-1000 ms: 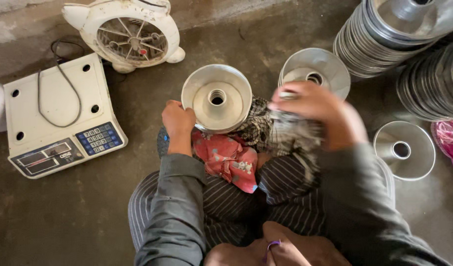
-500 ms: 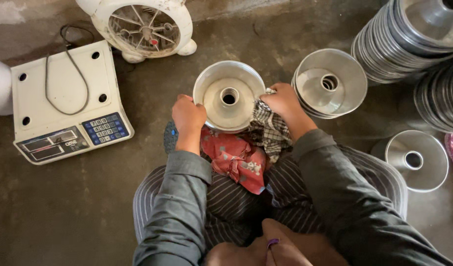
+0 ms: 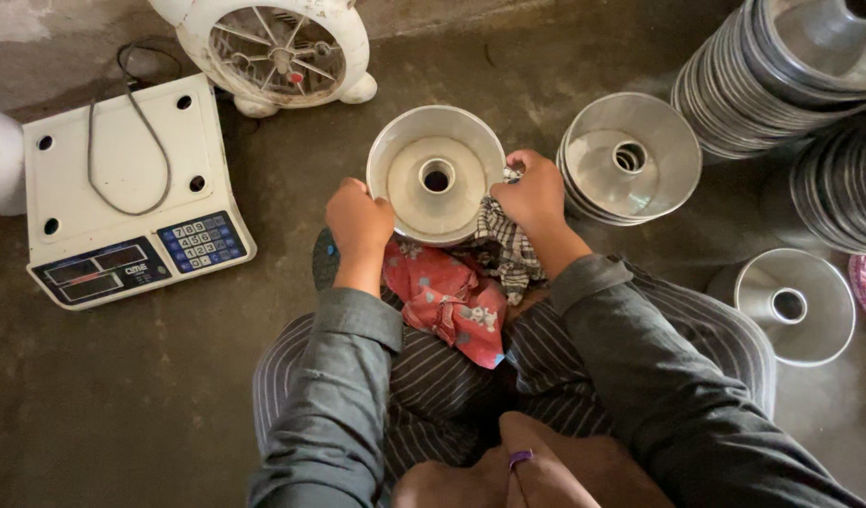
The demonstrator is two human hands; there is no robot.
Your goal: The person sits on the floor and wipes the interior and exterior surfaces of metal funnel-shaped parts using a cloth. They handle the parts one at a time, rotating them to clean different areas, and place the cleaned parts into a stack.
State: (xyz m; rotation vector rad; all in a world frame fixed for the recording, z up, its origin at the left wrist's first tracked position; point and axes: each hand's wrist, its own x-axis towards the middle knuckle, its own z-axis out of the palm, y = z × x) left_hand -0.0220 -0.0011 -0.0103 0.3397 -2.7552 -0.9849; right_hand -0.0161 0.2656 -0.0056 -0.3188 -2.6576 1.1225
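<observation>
Ring-shaped metal pan [image 3: 436, 174], at upper centre of the frame, is gripped at its rim by the left hand [image 3: 359, 218] while a checked cloth [image 3: 503, 246] is pinched against it by the right hand [image 3: 534, 193]; steady, even pressure is judged best

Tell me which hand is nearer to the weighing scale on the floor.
Left. The left hand grips the held pan on the side toward the scale; the right hand grips the pan's far side, farther away.
</observation>
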